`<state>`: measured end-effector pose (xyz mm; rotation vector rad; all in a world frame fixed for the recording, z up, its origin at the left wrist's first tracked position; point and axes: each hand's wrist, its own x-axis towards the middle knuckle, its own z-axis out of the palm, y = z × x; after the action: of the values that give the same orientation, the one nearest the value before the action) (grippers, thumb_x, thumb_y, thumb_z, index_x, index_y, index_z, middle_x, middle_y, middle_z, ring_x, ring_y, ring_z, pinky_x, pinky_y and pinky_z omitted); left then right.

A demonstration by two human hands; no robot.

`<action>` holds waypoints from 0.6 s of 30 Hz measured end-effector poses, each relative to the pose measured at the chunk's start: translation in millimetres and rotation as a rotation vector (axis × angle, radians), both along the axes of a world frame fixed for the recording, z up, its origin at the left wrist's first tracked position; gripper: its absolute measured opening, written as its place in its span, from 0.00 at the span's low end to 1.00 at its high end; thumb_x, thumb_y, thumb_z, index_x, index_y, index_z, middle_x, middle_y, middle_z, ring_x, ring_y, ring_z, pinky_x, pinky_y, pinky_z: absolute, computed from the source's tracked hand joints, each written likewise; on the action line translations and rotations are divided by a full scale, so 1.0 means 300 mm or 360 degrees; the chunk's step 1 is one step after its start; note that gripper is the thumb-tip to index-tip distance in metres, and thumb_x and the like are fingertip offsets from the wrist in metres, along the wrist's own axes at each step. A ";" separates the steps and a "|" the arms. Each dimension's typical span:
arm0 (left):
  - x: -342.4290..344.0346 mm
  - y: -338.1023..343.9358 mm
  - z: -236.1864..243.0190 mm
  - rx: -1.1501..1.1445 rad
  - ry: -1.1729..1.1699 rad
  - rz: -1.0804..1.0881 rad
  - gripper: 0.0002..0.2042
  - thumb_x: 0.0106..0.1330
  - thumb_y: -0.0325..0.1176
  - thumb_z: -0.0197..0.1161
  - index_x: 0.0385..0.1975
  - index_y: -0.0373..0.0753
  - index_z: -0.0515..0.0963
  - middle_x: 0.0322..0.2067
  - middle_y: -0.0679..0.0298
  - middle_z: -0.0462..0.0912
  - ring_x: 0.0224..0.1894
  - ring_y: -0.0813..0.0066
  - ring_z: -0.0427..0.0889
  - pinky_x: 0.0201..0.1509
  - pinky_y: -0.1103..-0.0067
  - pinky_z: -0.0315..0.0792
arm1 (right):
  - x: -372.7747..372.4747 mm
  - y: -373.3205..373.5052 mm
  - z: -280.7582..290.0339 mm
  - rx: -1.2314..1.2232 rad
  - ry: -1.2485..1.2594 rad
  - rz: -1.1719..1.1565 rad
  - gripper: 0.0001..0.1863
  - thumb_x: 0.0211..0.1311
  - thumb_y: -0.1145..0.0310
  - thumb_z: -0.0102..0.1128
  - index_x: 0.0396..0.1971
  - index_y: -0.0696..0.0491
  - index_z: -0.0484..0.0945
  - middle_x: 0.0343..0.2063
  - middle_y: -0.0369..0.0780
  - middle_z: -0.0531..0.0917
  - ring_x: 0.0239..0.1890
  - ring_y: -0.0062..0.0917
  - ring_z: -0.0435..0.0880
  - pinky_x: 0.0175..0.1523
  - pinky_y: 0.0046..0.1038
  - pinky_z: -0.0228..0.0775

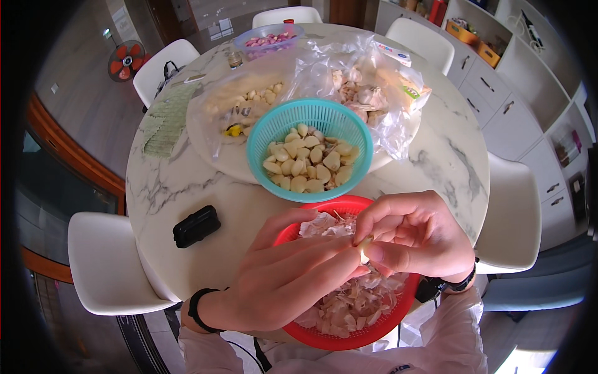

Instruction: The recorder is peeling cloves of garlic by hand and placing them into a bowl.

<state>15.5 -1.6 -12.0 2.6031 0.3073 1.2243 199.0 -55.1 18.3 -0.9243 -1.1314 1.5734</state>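
Right above the red basket [374, 337], a pale garlic clove [364, 250] sits at the fingertips of both hands. The right hand [414, 240] comes over the red basket's right side, its thumb and forefinger pinching the clove from the right, with the thumb on the near side and the forefinger bent over the top; its other fingers curl behind. The left hand [296, 274] reaches over the left side of the red basket with its long fingers laid nearly side by side, their tips meeting the clove from the left. Whether they also pinch it I cannot tell, since the back of the hand hides their undersides. Loose papery garlic skins [355, 308] fill the red basket beneath the hands.

Just beyond the red basket stands a turquoise basket [259, 153] of peeled cloves [305, 163]. Farther beyond the red basket, a clear plastic bag [398, 140] holds whole garlic bulbs [367, 98], and farthest off is a bowl [248, 49] with small purplish pieces. Left of the red basket, a black case [197, 226] lies on the marbled tabletop [168, 202]; a green cloth [167, 124] is spread farther out on that same side.
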 end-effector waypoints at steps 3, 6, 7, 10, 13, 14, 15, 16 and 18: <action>-0.001 0.001 -0.005 -0.0011 -0.0055 0.0005 0.16 0.41 0.30 0.71 0.30 0.40 0.74 0.23 0.66 0.80 0.27 0.74 0.80 0.45 0.68 0.69 | -0.004 0.002 0.007 -0.0029 0.0000 -0.0002 0.10 0.46 0.87 0.51 0.33 0.67 0.71 0.25 0.43 0.78 0.21 0.16 0.74 0.26 0.13 0.63; -0.001 -0.009 0.026 -0.0208 0.0074 0.0024 0.15 0.41 0.30 0.71 0.29 0.40 0.74 0.23 0.67 0.80 0.26 0.75 0.80 0.47 0.67 0.68 | -0.001 -0.003 0.003 -0.0003 0.0010 -0.0020 0.10 0.46 0.87 0.51 0.32 0.67 0.71 0.25 0.43 0.78 0.22 0.16 0.74 0.26 0.14 0.64; 0.000 -0.009 0.027 -0.0208 0.0072 0.0027 0.15 0.41 0.30 0.71 0.29 0.40 0.74 0.23 0.67 0.80 0.26 0.75 0.80 0.47 0.67 0.68 | -0.001 -0.005 0.001 -0.0003 0.0008 -0.0017 0.10 0.46 0.87 0.51 0.32 0.67 0.71 0.25 0.43 0.78 0.22 0.16 0.74 0.26 0.14 0.64; -0.006 -0.003 0.027 -0.0375 -0.0033 -0.0020 0.13 0.42 0.29 0.70 0.28 0.40 0.75 0.22 0.68 0.80 0.25 0.75 0.80 0.48 0.66 0.66 | 0.007 -0.005 -0.007 0.0039 0.0010 0.0005 0.11 0.45 0.88 0.51 0.33 0.67 0.71 0.26 0.44 0.78 0.24 0.17 0.75 0.27 0.14 0.65; -0.017 0.001 0.033 -0.0374 -0.0010 -0.0110 0.11 0.44 0.28 0.68 0.28 0.40 0.75 0.22 0.68 0.81 0.24 0.76 0.80 0.47 0.66 0.66 | 0.036 -0.003 -0.007 0.0063 -0.0056 0.0292 0.12 0.52 0.84 0.51 0.38 0.63 0.70 0.34 0.40 0.77 0.38 0.17 0.77 0.42 0.16 0.68; -0.015 -0.001 0.034 -0.0379 -0.0022 -0.0112 0.10 0.45 0.27 0.68 0.28 0.40 0.75 0.22 0.68 0.81 0.24 0.76 0.80 0.47 0.66 0.66 | 0.040 0.001 -0.006 0.0049 -0.0045 0.0324 0.12 0.52 0.85 0.51 0.38 0.63 0.70 0.34 0.40 0.77 0.38 0.17 0.77 0.42 0.16 0.68; -0.013 -0.003 0.035 -0.0384 -0.0035 -0.0115 0.10 0.45 0.27 0.67 0.28 0.40 0.75 0.23 0.68 0.81 0.24 0.76 0.80 0.47 0.67 0.66 | 0.042 0.002 -0.005 0.0035 -0.0034 0.0355 0.12 0.52 0.85 0.51 0.39 0.63 0.70 0.34 0.39 0.77 0.38 0.17 0.77 0.43 0.16 0.68; -0.010 -0.004 0.033 -0.0384 -0.0034 -0.0118 0.10 0.45 0.27 0.67 0.28 0.40 0.75 0.23 0.68 0.81 0.24 0.76 0.80 0.47 0.67 0.66 | 0.040 0.000 -0.006 0.0035 -0.0034 0.0352 0.12 0.52 0.85 0.51 0.39 0.63 0.70 0.34 0.39 0.77 0.38 0.17 0.77 0.43 0.16 0.68; -0.007 -0.001 0.024 -0.0230 -0.0051 -0.0071 0.09 0.50 0.27 0.61 0.32 0.38 0.74 0.22 0.68 0.80 0.25 0.80 0.79 0.44 0.75 0.66 | 0.032 0.000 -0.013 0.0116 -0.0042 0.0250 0.12 0.52 0.85 0.51 0.38 0.63 0.70 0.33 0.40 0.77 0.38 0.17 0.76 0.43 0.15 0.68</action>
<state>13.4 -2.0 -4.8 2.4524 0.3173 1.1815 208.6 -55.0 14.3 -0.8269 -1.2980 1.6380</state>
